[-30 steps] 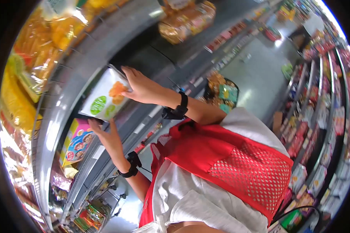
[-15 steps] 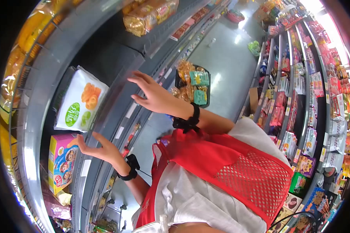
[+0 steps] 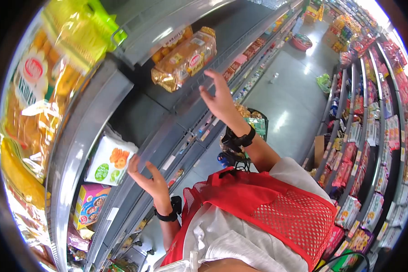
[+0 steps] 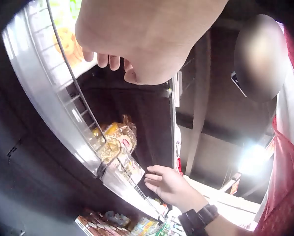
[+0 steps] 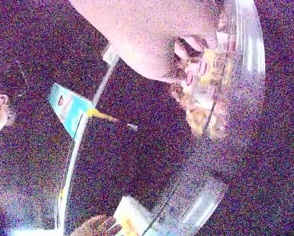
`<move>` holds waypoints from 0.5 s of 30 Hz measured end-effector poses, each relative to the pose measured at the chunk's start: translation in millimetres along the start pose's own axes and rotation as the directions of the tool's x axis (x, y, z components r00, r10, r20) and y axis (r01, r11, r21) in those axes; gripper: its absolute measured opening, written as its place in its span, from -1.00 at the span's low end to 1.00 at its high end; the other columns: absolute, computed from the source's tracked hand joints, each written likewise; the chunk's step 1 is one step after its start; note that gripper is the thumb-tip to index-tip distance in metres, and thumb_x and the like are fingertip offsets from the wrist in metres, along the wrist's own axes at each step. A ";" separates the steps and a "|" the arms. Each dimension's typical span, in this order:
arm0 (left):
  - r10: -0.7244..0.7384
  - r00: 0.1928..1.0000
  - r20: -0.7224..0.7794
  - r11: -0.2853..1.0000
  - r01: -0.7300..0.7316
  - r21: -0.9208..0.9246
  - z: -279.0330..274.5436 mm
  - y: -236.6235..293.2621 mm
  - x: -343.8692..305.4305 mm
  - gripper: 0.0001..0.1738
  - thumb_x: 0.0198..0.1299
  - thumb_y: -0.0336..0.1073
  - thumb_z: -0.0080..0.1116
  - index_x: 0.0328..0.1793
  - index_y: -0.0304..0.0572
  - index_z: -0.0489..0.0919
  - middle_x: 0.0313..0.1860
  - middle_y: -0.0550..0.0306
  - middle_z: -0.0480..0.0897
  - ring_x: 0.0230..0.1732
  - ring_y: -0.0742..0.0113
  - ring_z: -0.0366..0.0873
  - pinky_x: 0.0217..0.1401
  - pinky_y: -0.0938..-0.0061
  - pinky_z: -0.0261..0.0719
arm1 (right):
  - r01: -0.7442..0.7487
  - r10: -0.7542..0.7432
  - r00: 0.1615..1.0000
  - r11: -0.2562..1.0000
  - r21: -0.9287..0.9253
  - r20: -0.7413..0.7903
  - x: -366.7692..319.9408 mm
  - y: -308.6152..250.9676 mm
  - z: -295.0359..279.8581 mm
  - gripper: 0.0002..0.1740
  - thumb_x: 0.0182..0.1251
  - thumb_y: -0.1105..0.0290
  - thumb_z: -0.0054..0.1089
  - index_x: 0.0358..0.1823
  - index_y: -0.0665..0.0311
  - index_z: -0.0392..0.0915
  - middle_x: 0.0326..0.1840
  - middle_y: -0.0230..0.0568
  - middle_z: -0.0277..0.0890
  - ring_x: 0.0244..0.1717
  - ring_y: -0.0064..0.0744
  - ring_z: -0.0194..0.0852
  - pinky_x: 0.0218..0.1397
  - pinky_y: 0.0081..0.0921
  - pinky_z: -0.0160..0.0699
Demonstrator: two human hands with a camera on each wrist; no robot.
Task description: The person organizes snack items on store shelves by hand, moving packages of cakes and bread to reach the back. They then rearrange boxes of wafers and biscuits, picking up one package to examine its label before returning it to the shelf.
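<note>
My left hand (image 3: 152, 181) has loosely spread fingers beside a white snack bag (image 3: 106, 165) with a picture of orange-brown biscuits, on the grey shelf (image 3: 143, 115). Its fingertips overlap the bag's edge in the head view. Farther along the shelf, my right hand (image 3: 222, 99) is raised with parted fingers near a golden packaged loaf (image 3: 186, 63), its fingertips right at the wrapper's near end. Neither palm holds anything. In the left wrist view, the left fingers (image 4: 115, 61) bend slightly near the bag. Grain blurs the right wrist view.
A pink, yellow and blue box (image 3: 91, 206) stands beside the white bag. Yellow bread packs (image 3: 36, 86) fill the shelf above, behind a metal edge. A black basket (image 3: 264, 119) with packaged goods is on the floor. Stocked shelves (image 3: 362, 149) line the aisle's other side.
Both hands were on the white bag, then came away from it. My right hand has moved along the shelf to the loaf; my left is back near the bag. The head view has shifted.
</note>
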State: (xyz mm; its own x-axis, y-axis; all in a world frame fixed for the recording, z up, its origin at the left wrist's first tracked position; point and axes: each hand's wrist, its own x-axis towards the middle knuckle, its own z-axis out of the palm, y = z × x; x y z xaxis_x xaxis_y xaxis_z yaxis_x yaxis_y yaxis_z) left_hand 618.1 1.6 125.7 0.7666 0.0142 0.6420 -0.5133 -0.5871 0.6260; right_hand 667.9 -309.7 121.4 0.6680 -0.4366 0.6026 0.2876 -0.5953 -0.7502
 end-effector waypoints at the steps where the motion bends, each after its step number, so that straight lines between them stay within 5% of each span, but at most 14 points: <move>1: 0.013 0.999 0.046 1.000 -0.014 0.010 10.2 9.4 9.2 -0.63 0.31 -0.57 0.16 0.24 -0.38 0.47 0.28 -0.17 0.55 0.35 -0.10 0.47 0.50 0.07 0.29 | 0.028 -0.028 0.999 1.000 -0.011 -0.029 15.4 12.2 -3.9 -0.45 0.39 0.44 0.32 0.35 0.36 0.35 0.40 0.29 0.37 0.45 0.30 0.33 0.51 -0.10 0.36; 8: -0.044 0.948 0.316 0.999 0.049 -0.007 91.7 41.4 66.0 -0.24 0.34 -0.55 0.19 0.61 -0.39 0.14 0.59 -0.28 0.30 0.62 -0.16 0.23 0.69 -0.02 0.10 | 0.012 -0.016 0.997 0.999 -0.046 -0.075 116.2 89.3 -20.2 -0.33 0.49 0.20 0.28 0.40 0.53 0.29 0.38 0.36 0.39 0.42 0.32 0.36 0.49 -0.06 0.38; 12: -0.104 0.896 0.431 0.992 0.123 -0.015 127.2 56.1 93.9 -0.12 0.39 -0.47 0.22 0.71 -0.32 -0.03 0.65 -0.39 0.19 0.67 -0.19 0.16 0.68 -0.03 0.11 | -0.074 0.076 0.995 0.997 -0.024 0.057 148.8 105.7 -15.7 -0.16 0.52 0.01 0.20 0.45 0.67 0.22 0.41 0.43 0.36 0.43 0.28 0.38 0.47 -0.12 0.41; 15: -0.175 0.863 0.474 0.975 0.220 -0.040 147.3 51.7 110.2 -0.11 0.45 -0.40 0.20 0.73 -0.29 -0.10 0.66 -0.40 0.14 0.68 -0.19 0.14 0.68 0.00 0.12 | -0.171 0.162 0.976 0.984 0.049 0.145 154.6 98.4 -13.3 -0.13 0.48 0.01 0.23 0.46 0.67 0.21 0.23 0.41 0.51 0.25 0.27 0.55 0.30 -0.10 0.56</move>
State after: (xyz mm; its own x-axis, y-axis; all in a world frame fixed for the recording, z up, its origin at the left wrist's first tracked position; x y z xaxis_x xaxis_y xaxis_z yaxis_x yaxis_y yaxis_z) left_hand 732.9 -146.4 163.6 0.9342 -0.2691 0.2343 -0.3474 -0.5363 0.7692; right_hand 790.4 -444.9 144.4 0.7981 -0.4247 0.4273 0.2030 -0.4782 -0.8545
